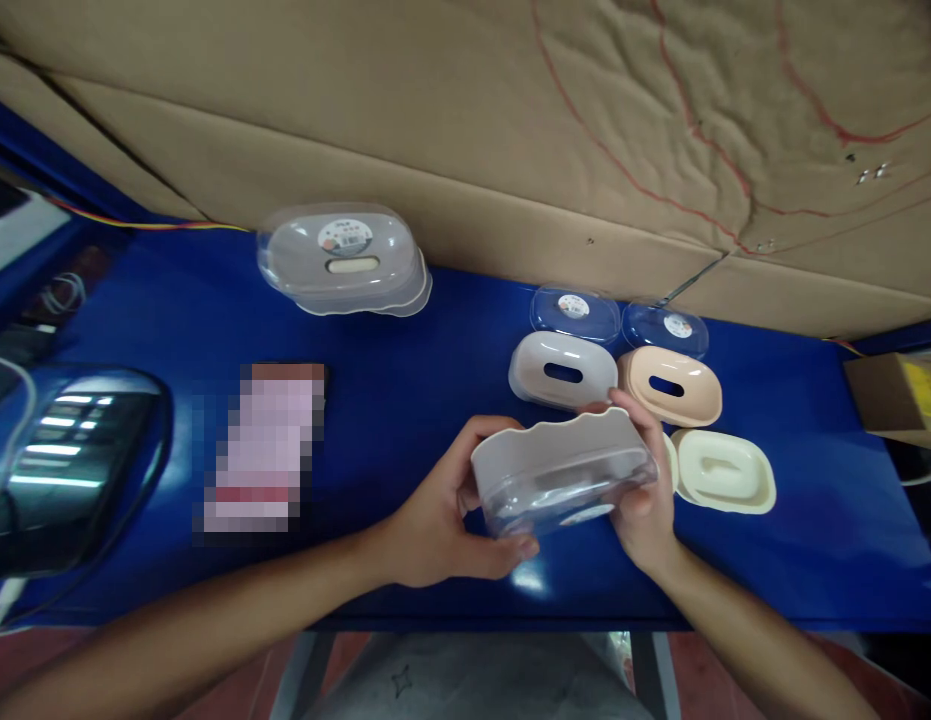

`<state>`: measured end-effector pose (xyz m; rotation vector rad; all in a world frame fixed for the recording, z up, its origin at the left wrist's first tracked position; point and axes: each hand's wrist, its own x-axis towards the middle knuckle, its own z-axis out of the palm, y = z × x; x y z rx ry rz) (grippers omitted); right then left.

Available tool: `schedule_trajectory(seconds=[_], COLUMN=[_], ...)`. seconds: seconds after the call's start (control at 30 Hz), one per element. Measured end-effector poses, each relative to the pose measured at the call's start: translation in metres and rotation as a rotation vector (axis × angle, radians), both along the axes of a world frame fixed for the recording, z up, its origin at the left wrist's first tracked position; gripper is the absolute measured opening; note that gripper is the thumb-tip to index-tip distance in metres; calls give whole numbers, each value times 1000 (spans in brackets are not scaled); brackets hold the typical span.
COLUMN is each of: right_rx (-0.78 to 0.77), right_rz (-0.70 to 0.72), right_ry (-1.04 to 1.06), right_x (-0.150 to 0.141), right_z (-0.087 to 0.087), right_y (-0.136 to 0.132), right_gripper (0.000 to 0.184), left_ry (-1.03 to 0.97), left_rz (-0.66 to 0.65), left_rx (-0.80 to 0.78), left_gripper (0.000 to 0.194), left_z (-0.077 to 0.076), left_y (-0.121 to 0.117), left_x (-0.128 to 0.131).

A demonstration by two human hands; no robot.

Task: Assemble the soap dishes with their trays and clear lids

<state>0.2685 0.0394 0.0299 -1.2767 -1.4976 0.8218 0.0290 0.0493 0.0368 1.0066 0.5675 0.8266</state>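
We curl our left hand (pixel 439 525) and right hand (pixel 646 505) around opposite ends of a tilted grey box (pixel 562 460); just beyond our grip lies a peach lid (pixel 694 396).

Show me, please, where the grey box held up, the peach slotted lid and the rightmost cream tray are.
Grey box (pixel 562 452): head view, on its side wall.
Peach slotted lid (pixel 671 407): head view, on its top, just below the slot.
Cream tray (pixel 724 474): head view, on its inner face.

We hold a box (pixel 562 460) over the table (pixel 420 385), stacked boxes (pixel 345 240) behind it at left, lids (pixel 574 307) behind two covers (pixel 562 350) at right.
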Motion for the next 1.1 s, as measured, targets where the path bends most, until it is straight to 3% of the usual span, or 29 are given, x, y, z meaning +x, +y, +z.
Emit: schedule_trajectory(seconds=[0.1, 0.33, 0.5, 0.6, 0.73, 0.8, 0.97, 1.1], right_rx=[-51, 49, 4, -36, -81, -64, -9, 66], right_rz=[16, -21, -8, 63, 161, 189, 209, 154], right_ry=[-15, -109, -157, -174, -158, -152, -80, -219], right_x=[2, 2, 1, 2, 4, 5, 8, 11], right_z=[3, 11, 13, 13, 13, 12, 9, 10], right_y=[0, 0, 4, 7, 8, 8, 6, 6], right_gripper=[87, 79, 76, 65, 66, 65, 54, 47], left_ry=[-13, -16, -27, -49, -94, -71, 21, 61], left_rz=[-6, -44, 33, 112, 87, 161, 551, 612], left_rx=[4, -45, -136, -267, -455, -458, -342, -340], left_gripper=[66, 67, 67, 63, 53, 52, 37, 31], left_z=[-1, -1, 2, 1, 3, 7, 15, 14], left_y=[1, 1, 8, 14, 21, 26, 53, 78], left_x=[-1, -5, -1, 2, 1, -2, -12, -24])
